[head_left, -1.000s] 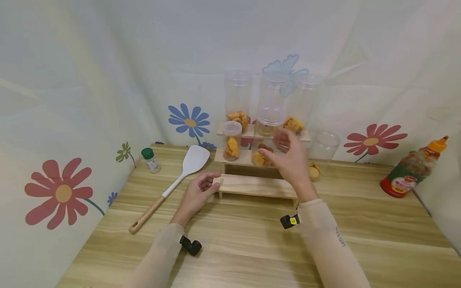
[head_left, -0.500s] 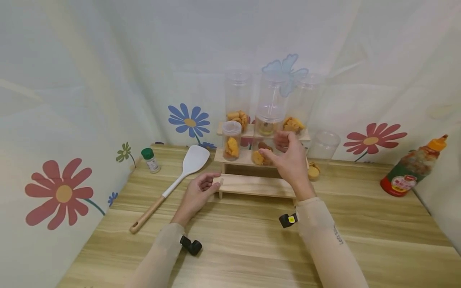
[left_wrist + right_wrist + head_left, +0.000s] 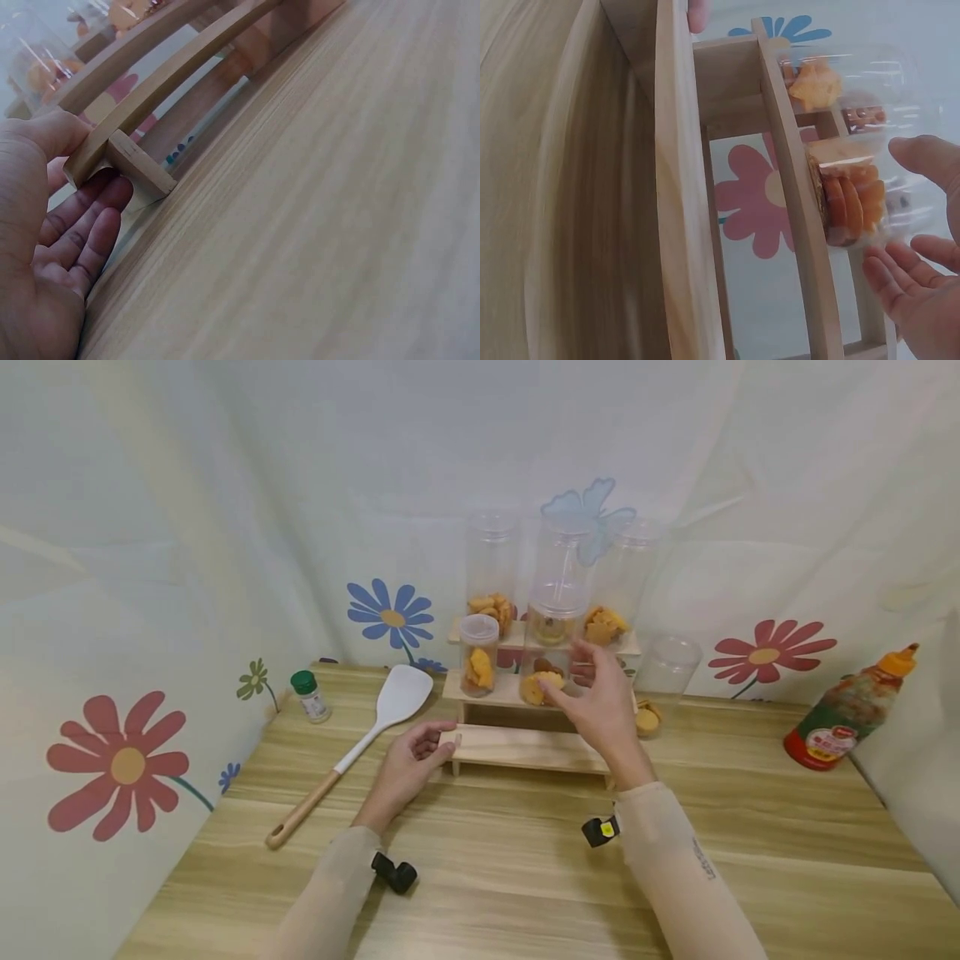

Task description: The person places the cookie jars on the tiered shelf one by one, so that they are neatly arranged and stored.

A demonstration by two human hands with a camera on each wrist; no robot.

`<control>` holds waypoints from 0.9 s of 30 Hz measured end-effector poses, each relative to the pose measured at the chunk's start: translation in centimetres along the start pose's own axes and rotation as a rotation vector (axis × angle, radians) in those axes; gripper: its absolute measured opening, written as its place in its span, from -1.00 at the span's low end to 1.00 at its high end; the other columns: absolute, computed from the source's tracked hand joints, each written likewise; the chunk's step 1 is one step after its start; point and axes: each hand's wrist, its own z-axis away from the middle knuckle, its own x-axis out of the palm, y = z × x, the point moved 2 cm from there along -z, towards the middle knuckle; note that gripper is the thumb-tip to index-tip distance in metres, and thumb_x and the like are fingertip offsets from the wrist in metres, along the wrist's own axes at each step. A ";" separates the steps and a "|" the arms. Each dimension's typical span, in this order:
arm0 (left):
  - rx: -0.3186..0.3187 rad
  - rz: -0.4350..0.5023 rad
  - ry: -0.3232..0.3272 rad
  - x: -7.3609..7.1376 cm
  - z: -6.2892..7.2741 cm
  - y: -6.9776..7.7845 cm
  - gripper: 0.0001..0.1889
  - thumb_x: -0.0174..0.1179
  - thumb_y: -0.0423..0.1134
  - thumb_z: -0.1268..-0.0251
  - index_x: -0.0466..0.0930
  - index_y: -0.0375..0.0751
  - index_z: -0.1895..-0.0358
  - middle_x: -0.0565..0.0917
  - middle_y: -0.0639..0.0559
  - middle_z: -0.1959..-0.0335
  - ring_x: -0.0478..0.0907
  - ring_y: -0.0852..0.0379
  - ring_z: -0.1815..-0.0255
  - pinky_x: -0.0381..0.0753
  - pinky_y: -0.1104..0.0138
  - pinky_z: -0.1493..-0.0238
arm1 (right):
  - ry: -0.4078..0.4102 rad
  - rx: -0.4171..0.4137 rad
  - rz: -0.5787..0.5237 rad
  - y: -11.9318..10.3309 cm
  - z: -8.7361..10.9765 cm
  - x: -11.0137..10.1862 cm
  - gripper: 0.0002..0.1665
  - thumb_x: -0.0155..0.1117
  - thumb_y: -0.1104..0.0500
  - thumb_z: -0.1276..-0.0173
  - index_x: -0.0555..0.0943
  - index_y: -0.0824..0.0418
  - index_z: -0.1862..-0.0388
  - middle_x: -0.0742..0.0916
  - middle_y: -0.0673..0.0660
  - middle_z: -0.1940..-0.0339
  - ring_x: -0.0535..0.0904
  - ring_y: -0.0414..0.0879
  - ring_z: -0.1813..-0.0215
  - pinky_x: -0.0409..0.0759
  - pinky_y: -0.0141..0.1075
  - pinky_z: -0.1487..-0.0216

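Observation:
My left hand [image 3: 408,768] pinches the left end of the low front step of a wooden tiered rack [image 3: 525,747]. In the left wrist view the thumb lies over the step's edge and the fingers [image 3: 79,240] curl beneath it. My right hand [image 3: 603,706] holds a clear lidded jar of biscuits [image 3: 546,656] on the middle tier. Its thumb crosses the jar's front and its fingers [image 3: 885,281] bend round the right side. Left of that jar stands a small jar of yellow snacks [image 3: 479,660].
Three tall clear jars with snacks, the left one [image 3: 492,568] among them, line the top tier. Right of the rack stands another jar [image 3: 663,681]. A sauce bottle [image 3: 840,718] is far right. A white spatula [image 3: 367,747] and green-capped shaker [image 3: 310,697] lie left.
The view has shifted slightly. My right thumb and fingers have moved a little on the jar, and its biscuits show a different arrangement. My left hand has kept its place on the rack.

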 end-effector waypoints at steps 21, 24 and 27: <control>-0.013 0.001 0.003 -0.1 -0.1 -0.1 -0.65 0.45 -0.13 -0.59 0.77 -0.03 -0.33 0.73 -0.13 -0.07 0.68 0.00 -0.06 0.64 0.40 -0.10 | 0.229 -0.144 -0.018 0.4 2.1 -8.7 -0.05 0.75 0.28 -0.29 0.51 0.22 -0.62 0.70 0.21 -0.40 0.67 0.11 -0.38 0.52 -0.42 -0.37; -0.013 -0.001 0.000 -0.1 -0.1 -0.1 -0.65 0.45 -0.14 -0.59 0.77 -0.03 -0.33 0.73 -0.13 -0.07 0.68 -0.01 -0.06 0.64 0.40 -0.10 | 0.293 -0.130 -0.026 0.9 2.3 -9.9 -0.04 0.74 0.33 -0.27 0.51 0.21 -0.62 0.70 0.20 -0.41 0.65 0.12 -0.38 0.52 -0.41 -0.37; -0.015 -0.003 -0.003 0.0 -0.1 -0.1 -0.64 0.45 -0.14 -0.60 0.76 -0.04 -0.34 0.73 -0.12 -0.07 0.69 0.01 -0.06 0.64 0.40 -0.10 | 0.344 -0.109 -0.017 1.5 2.3 -10.8 -0.02 0.73 0.33 -0.26 0.49 0.23 -0.63 0.66 0.17 -0.47 0.60 0.11 -0.44 0.51 -0.38 -0.43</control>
